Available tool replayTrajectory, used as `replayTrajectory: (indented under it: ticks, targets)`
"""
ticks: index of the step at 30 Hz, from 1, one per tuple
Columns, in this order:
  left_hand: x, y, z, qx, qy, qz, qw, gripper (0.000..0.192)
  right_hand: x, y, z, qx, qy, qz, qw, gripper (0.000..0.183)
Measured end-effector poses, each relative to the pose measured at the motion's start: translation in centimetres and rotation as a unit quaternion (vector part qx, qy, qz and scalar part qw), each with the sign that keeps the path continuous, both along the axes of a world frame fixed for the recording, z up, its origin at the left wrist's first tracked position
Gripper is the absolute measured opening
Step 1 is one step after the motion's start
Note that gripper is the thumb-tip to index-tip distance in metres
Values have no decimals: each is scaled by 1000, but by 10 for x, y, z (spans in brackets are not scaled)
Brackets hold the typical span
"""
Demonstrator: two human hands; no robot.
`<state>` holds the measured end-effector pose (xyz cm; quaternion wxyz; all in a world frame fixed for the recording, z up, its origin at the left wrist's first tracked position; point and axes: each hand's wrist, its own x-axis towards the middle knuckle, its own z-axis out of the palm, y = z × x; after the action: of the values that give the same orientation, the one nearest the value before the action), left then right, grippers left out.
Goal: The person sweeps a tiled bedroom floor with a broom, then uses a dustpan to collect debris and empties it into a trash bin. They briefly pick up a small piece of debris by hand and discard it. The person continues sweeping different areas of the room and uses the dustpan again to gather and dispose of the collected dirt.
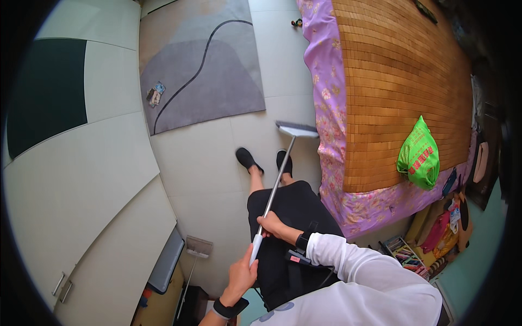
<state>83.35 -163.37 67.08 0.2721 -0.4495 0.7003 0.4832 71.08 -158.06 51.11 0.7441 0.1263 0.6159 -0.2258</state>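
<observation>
A broom with a grey-white head (pixel 298 131) and a metal pole slants across my legs, its bristles on the tiled floor beside the bed's floral sheet. My right hand (pixel 272 225) is closed around the pole just above the white grip (pixel 256 246). Lower down, my left hand (pixel 242 274) holds the end of that grip. Both wrists wear black bands. Behind me to the left, a long-handled dustpan (pixel 199 247) stands on the floor by the cabinets.
A grey rug (pixel 212 81) with small packets (pixel 155 94) on it lies ahead. Right is a bed with a bamboo mat (pixel 379 89), bearing a green plastic bag (pixel 420 157). White cabinets (pixel 94 183) line the left. A small dark object (pixel 297 23) lies by the bed; books (pixel 408 258) stand lower right.
</observation>
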Motion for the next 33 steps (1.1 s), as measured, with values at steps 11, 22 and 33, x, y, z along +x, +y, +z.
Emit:
replayTrajectory:
  ticks: [11,22,33]
  targets:
    - [-133,-178,-125,-69,133,110,982,52,-142,-215,-108,-22,389,246,888,29]
    - [-84,-259,-40,88,37,30,995,58,-97,-248,-16,54,167,166,970,24]
    - [-241,-349,-72,13,218,275,936,54,-276,-416,-4,-144,101,-135,975,25]
